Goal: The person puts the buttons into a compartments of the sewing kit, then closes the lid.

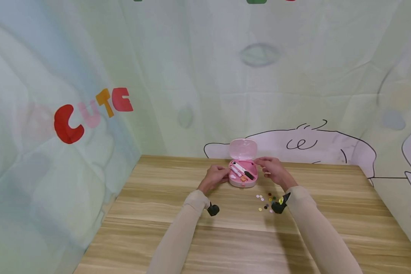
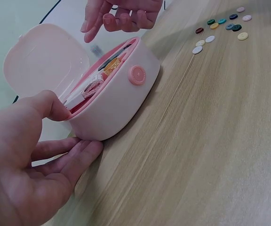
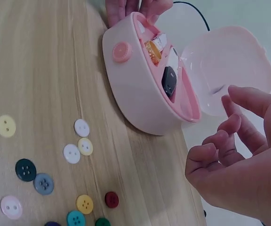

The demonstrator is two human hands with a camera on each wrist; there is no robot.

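Observation:
A pink sewing box (image 1: 242,183) stands on the table with its translucent lid (image 1: 243,148) raised. Inside lie a white tool with a black end (image 3: 170,81), an orange ring-like piece (image 3: 153,52) and a small bundle of thread (image 2: 93,88). My left hand (image 2: 36,150) grips the box's left end, thumb on the rim and fingers low against the outer wall. On the other side, my right hand (image 3: 243,146) is beside the lid with its fingers loosely bent and nothing in them. Whether a fingertip touches the lid I cannot tell.
Several loose buttons in mixed colours, among them a yellow button (image 3: 6,126) and a dark red button (image 3: 111,199), lie on the wooden table (image 1: 226,236) in front of the box, by my right forearm. A printed cloth (image 1: 178,121) hangs close behind the box.

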